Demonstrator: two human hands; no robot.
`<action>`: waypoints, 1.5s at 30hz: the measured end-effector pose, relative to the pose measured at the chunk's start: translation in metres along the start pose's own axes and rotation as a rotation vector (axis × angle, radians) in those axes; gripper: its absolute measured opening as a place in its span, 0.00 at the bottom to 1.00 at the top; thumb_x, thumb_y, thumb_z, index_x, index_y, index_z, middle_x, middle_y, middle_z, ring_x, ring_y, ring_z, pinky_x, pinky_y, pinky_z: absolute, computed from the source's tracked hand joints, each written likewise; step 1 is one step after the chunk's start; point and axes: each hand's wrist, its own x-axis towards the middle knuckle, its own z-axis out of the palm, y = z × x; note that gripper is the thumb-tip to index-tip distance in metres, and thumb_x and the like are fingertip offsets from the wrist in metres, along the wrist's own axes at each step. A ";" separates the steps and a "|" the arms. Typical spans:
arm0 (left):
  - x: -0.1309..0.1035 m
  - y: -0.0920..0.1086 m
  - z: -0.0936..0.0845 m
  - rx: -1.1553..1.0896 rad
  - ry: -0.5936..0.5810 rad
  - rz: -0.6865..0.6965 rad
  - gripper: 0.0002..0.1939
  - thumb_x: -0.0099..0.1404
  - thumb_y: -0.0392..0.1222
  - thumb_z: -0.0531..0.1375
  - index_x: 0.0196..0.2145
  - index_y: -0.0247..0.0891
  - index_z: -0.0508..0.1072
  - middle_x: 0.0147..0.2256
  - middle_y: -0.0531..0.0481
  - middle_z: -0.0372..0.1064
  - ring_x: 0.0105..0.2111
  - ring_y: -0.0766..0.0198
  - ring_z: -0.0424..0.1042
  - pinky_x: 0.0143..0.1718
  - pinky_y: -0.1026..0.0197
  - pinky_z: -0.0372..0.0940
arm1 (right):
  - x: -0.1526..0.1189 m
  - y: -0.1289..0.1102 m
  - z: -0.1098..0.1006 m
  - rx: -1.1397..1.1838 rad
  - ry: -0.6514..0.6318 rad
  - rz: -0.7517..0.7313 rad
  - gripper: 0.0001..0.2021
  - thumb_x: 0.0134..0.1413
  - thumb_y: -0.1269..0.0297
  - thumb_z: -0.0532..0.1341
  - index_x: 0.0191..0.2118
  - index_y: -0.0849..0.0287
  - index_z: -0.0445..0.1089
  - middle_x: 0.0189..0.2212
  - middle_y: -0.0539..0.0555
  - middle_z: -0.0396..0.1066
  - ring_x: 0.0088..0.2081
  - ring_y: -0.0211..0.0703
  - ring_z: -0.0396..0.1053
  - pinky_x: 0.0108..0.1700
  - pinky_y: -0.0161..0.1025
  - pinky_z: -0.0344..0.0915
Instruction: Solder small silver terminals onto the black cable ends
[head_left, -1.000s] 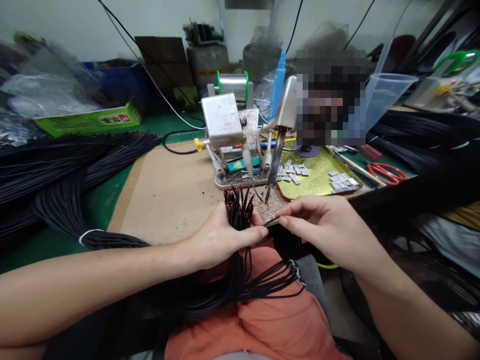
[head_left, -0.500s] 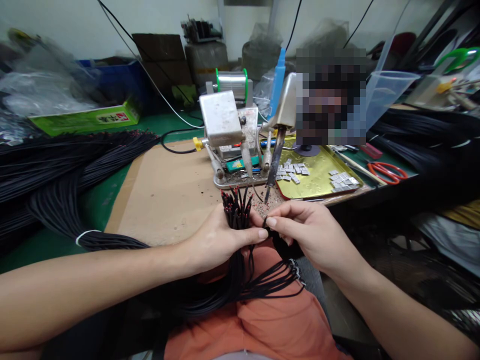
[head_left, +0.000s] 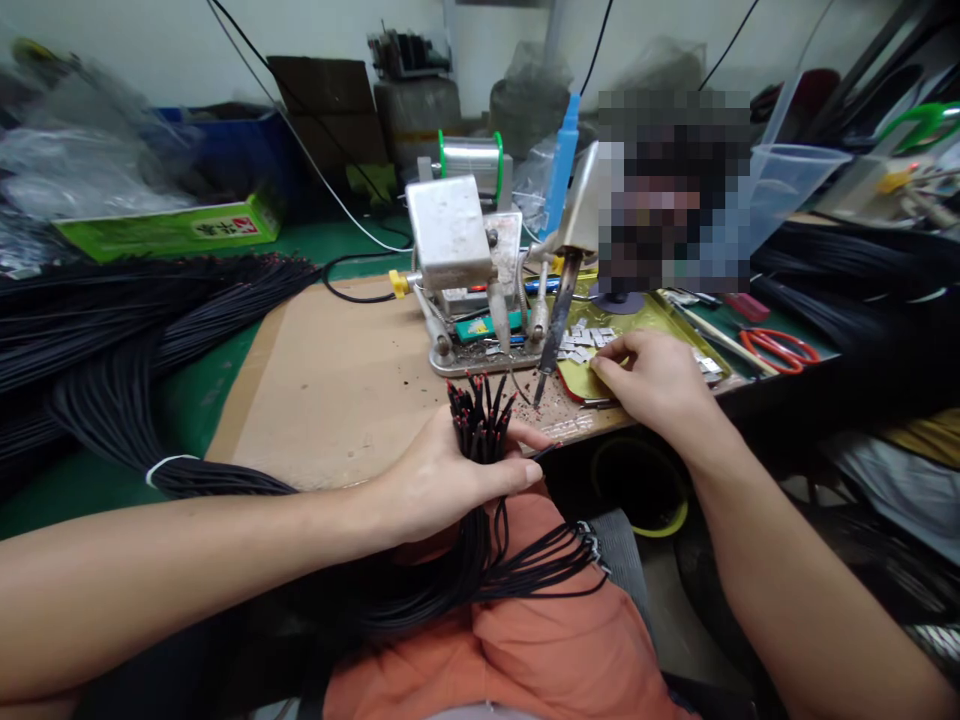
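The hands are apart, with black wires (head_left: 480, 430) in the left hand (head_left: 442, 485).
The left hand is closed around the wires, above the lap; the right hand (head_left: 664, 385) is over the tray (head_left: 581, 382), near metal pieces (head_left: 579, 345), and I cannot tell if its fingers hold one. Behind stands the spool (head_left: 471, 165).

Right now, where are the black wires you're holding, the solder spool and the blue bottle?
Held black wires (head_left: 480, 438), head view: on the bunch above the thumb.
Solder spool (head_left: 471, 166), head view: on its wound silver wire.
Blue bottle (head_left: 559, 178), head view: middle of its body.
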 end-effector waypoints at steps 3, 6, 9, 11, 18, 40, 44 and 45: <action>-0.001 0.000 0.000 0.019 0.007 -0.003 0.12 0.57 0.36 0.68 0.40 0.31 0.80 0.24 0.55 0.71 0.23 0.71 0.67 0.24 0.69 0.63 | -0.001 -0.005 -0.005 0.046 -0.068 0.041 0.06 0.47 0.65 0.62 0.29 0.58 0.77 0.28 0.55 0.76 0.30 0.47 0.71 0.36 0.41 0.64; -0.001 -0.001 0.000 0.034 0.014 -0.003 0.13 0.57 0.37 0.68 0.41 0.31 0.80 0.23 0.55 0.71 0.22 0.72 0.66 0.23 0.69 0.62 | -0.003 -0.007 -0.007 0.064 -0.084 0.063 0.04 0.46 0.67 0.63 0.29 0.58 0.75 0.26 0.53 0.75 0.28 0.46 0.70 0.34 0.41 0.62; -0.001 -0.001 0.000 0.043 0.013 -0.001 0.13 0.57 0.37 0.68 0.41 0.31 0.80 0.22 0.55 0.70 0.20 0.72 0.65 0.21 0.69 0.62 | -0.007 -0.005 -0.004 0.092 -0.057 0.018 0.03 0.47 0.68 0.62 0.31 0.57 0.73 0.28 0.53 0.75 0.29 0.45 0.70 0.34 0.40 0.62; 0.000 -0.001 0.000 0.041 0.014 0.006 0.13 0.57 0.37 0.68 0.41 0.30 0.80 0.22 0.54 0.70 0.20 0.71 0.66 0.21 0.69 0.62 | -0.009 -0.002 -0.002 0.148 -0.037 -0.013 0.05 0.49 0.70 0.61 0.34 0.57 0.72 0.30 0.52 0.75 0.31 0.44 0.71 0.35 0.39 0.63; 0.000 0.000 0.000 0.025 0.019 0.009 0.12 0.56 0.37 0.68 0.39 0.30 0.80 0.23 0.54 0.71 0.21 0.71 0.67 0.22 0.69 0.63 | -0.008 0.002 0.000 0.193 -0.013 -0.050 0.09 0.53 0.67 0.60 0.39 0.58 0.76 0.29 0.52 0.75 0.29 0.43 0.70 0.34 0.40 0.63; 0.001 -0.001 -0.002 -0.005 0.060 -0.029 0.13 0.56 0.39 0.69 0.40 0.33 0.81 0.21 0.54 0.70 0.18 0.71 0.66 0.19 0.69 0.63 | -0.024 -0.007 -0.010 0.416 0.124 -0.020 0.02 0.59 0.67 0.61 0.37 0.55 0.71 0.31 0.54 0.74 0.33 0.46 0.73 0.38 0.44 0.69; 0.004 -0.003 -0.003 -0.094 0.117 -0.030 0.14 0.55 0.39 0.69 0.39 0.32 0.81 0.20 0.54 0.68 0.18 0.70 0.65 0.17 0.69 0.61 | -0.047 -0.030 -0.021 0.918 -0.101 0.105 0.06 0.58 0.60 0.65 0.37 0.55 0.71 0.26 0.51 0.75 0.26 0.42 0.74 0.29 0.40 0.74; 0.005 -0.004 -0.004 -0.125 0.124 -0.030 0.13 0.55 0.39 0.69 0.39 0.32 0.81 0.20 0.53 0.68 0.19 0.69 0.66 0.17 0.69 0.61 | -0.052 -0.036 -0.021 1.008 -0.182 0.124 0.08 0.56 0.59 0.68 0.37 0.56 0.73 0.26 0.52 0.76 0.26 0.43 0.75 0.30 0.40 0.76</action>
